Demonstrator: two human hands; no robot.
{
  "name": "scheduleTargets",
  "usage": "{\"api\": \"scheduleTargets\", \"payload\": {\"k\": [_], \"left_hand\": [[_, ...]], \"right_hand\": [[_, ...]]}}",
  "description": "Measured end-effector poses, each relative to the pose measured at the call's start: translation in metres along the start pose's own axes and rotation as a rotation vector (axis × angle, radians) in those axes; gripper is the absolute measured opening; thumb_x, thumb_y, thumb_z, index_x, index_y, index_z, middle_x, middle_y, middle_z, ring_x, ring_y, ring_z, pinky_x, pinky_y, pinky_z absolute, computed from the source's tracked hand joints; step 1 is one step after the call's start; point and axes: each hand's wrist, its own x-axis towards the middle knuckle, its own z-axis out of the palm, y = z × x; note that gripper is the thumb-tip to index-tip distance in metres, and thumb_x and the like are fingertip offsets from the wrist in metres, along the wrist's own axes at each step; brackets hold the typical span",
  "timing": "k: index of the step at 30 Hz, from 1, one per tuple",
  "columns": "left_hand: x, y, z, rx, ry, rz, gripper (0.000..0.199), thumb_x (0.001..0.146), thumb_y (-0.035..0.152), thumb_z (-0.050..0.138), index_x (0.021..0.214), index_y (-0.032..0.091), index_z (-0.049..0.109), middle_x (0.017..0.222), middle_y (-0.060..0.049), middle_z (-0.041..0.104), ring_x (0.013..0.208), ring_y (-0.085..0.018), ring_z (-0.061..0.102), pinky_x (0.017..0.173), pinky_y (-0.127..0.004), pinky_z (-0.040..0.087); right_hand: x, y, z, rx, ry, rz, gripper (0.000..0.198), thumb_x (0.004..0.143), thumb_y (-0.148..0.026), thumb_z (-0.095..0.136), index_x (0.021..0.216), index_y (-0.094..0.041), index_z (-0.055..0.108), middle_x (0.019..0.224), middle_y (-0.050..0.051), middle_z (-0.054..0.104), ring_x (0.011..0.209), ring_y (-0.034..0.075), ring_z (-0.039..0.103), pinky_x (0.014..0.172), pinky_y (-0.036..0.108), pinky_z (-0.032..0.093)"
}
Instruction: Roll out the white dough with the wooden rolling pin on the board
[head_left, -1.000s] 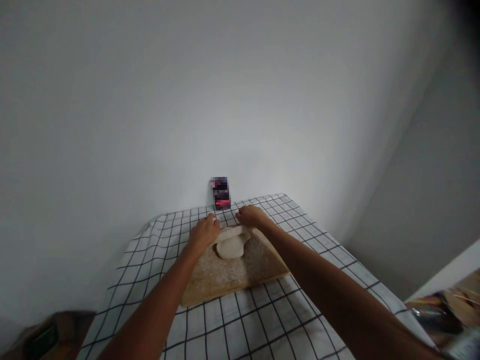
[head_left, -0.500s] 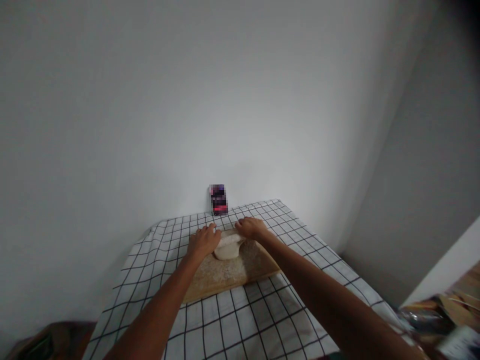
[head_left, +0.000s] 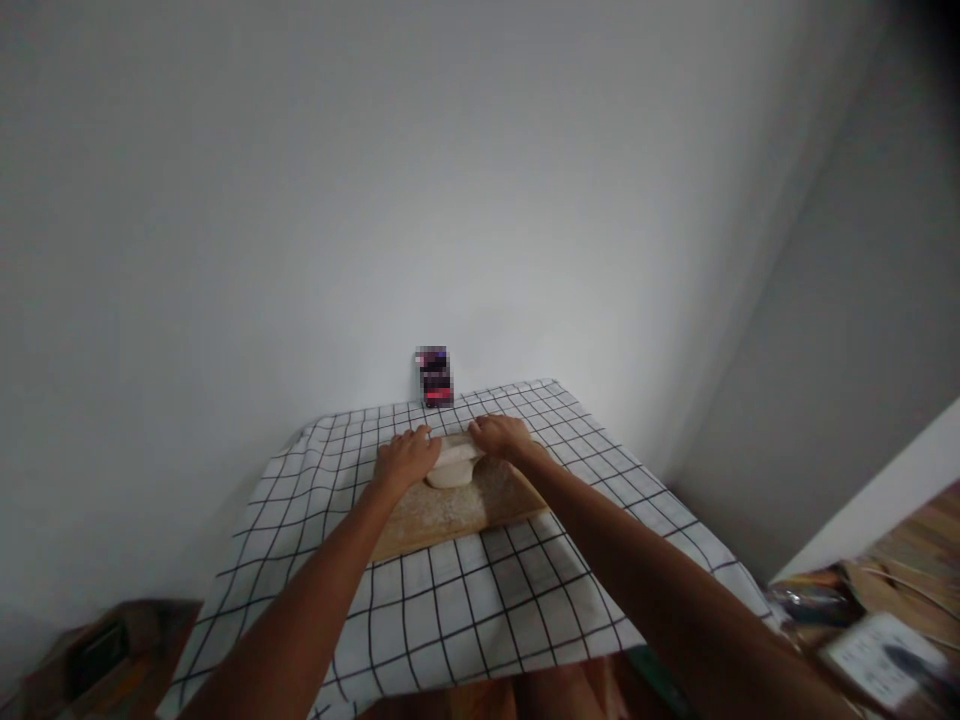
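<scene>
A pale floured rolling pin (head_left: 456, 455) lies across a flattened piece of dough (head_left: 450, 474). My left hand (head_left: 409, 456) is closed over the pin's left end, and my right hand (head_left: 498, 436) is closed over its right end. Under the dough sits a wooden board (head_left: 442, 519) dusted with flour. The dough's near edge shows in front of the pin; its far part is largely hidden by the pin and hands.
A white tablecloth with black grid lines (head_left: 450, 630) covers the table. Against the wall stands a small blurred dark upright object (head_left: 436, 378). A box (head_left: 112, 650) is on the floor at left; a white item (head_left: 885, 655) and other things lie at right.
The view has tipped downward, so the table sits higher and its near edge shows. Both hands remain on the rolling pin, with little visible shift over the dough.
</scene>
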Motion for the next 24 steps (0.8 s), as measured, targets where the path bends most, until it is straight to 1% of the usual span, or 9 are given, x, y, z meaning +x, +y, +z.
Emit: {"api": "scheduleTargets", "payload": {"k": [3,7,11,14,19,24], "left_hand": [[-0.004,0.001,0.0,-0.001,0.006,-0.006,0.05,0.099,0.046,0.034,0.14,0.025,0.054,0.137,-0.014,0.067,0.125,-0.034,0.062,0.101,-0.053,0.048],[-0.013,0.004,0.001,0.007,0.028,-0.005,0.05,0.1,0.047,0.032,0.14,0.026,0.054,0.143,-0.012,0.064,0.128,-0.032,0.06,0.104,-0.05,0.047],[-0.024,0.009,0.002,0.038,0.055,0.008,0.049,0.102,0.046,0.031,0.139,0.025,0.055,0.135,-0.011,0.069,0.121,-0.028,0.064,0.105,-0.045,0.046],[-0.029,0.014,0.003,0.065,0.066,-0.005,0.049,0.103,0.045,0.031,0.138,0.024,0.057,0.128,-0.013,0.072,0.116,-0.029,0.066,0.103,-0.046,0.046],[-0.033,0.019,0.007,0.105,0.136,-0.001,0.049,0.103,0.044,0.03,0.133,0.021,0.061,0.124,-0.017,0.071,0.112,-0.034,0.067,0.096,-0.049,0.048],[-0.035,0.019,0.007,0.106,0.153,0.025,0.049,0.105,0.043,0.03,0.131,0.014,0.061,0.122,-0.018,0.071,0.108,-0.03,0.066,0.096,-0.048,0.047]], "right_hand": [[-0.006,0.0,0.0,-0.012,0.015,0.007,0.054,0.105,-0.043,0.024,0.122,-0.022,0.072,0.127,0.012,0.073,0.115,0.027,0.068,0.093,0.04,0.051],[-0.019,-0.001,0.001,-0.035,0.045,-0.005,0.054,0.106,-0.041,0.024,0.121,-0.02,0.071,0.125,0.013,0.073,0.115,0.029,0.068,0.093,0.041,0.051],[-0.035,-0.003,0.002,-0.047,0.063,-0.015,0.054,0.107,-0.039,0.023,0.123,-0.019,0.071,0.128,0.015,0.071,0.118,0.029,0.065,0.099,0.041,0.048],[-0.044,-0.004,0.001,-0.034,0.061,-0.01,0.055,0.108,-0.038,0.023,0.124,-0.018,0.071,0.132,0.016,0.07,0.122,0.03,0.063,0.102,0.042,0.045],[-0.045,-0.006,-0.004,-0.025,0.053,0.03,0.053,0.107,-0.036,0.024,0.128,-0.018,0.069,0.134,0.015,0.069,0.123,0.03,0.062,0.102,0.041,0.045],[-0.043,-0.008,-0.006,-0.047,0.047,0.027,0.05,0.107,-0.035,0.027,0.126,-0.018,0.069,0.133,0.014,0.07,0.12,0.028,0.065,0.099,0.04,0.046]]}}
